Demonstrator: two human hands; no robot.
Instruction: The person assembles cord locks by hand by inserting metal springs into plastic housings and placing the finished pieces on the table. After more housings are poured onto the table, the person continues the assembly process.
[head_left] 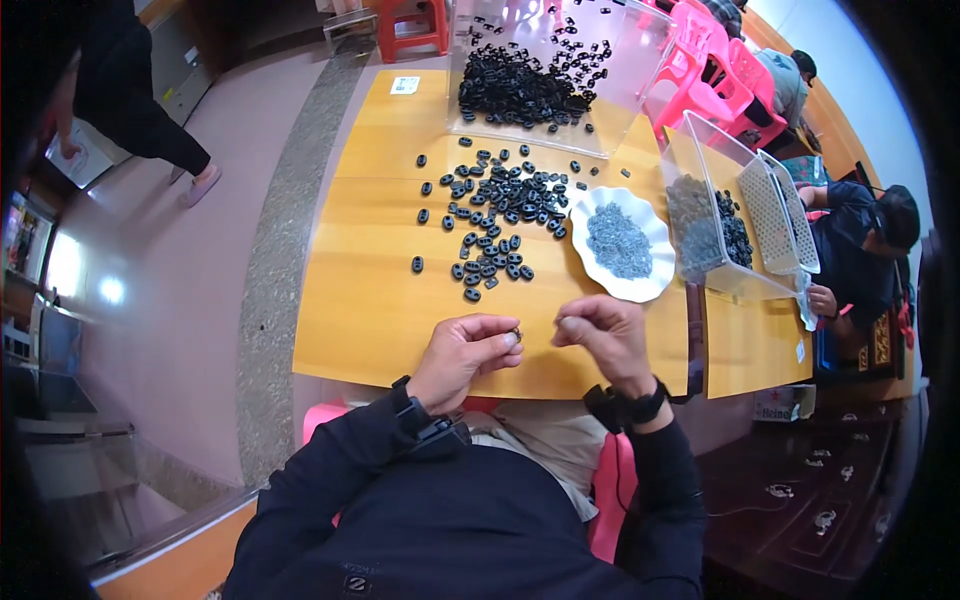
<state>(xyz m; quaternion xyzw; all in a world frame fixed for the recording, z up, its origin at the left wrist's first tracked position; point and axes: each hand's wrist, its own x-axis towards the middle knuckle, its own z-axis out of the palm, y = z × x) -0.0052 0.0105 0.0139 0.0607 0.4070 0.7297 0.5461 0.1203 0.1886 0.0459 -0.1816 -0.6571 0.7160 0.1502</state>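
Head view: left hand [462, 352] at 7 o'clock of centre, fingers curled narrow, pinching a small dark part [517, 333] between thumb and fingertip. Right hand [603, 335] just beside, at 5 o'clock, fingertips drawn together; contents too small to tell. Both above near edge of yellow table [360, 300]. Loose black pieces [492, 215] scattered at 12 o'clock, well apart from hands. White scalloped dish [598, 205] of grey bits at 1 o'clock. Clear bin [470, 60] of black pieces farther at 12 o'clock; second clear bin [700, 135] at 2 o'clock.

Handling, as judged: light, rigid, smooth, easily dropped. Pinch across the narrow sides with fingertips.
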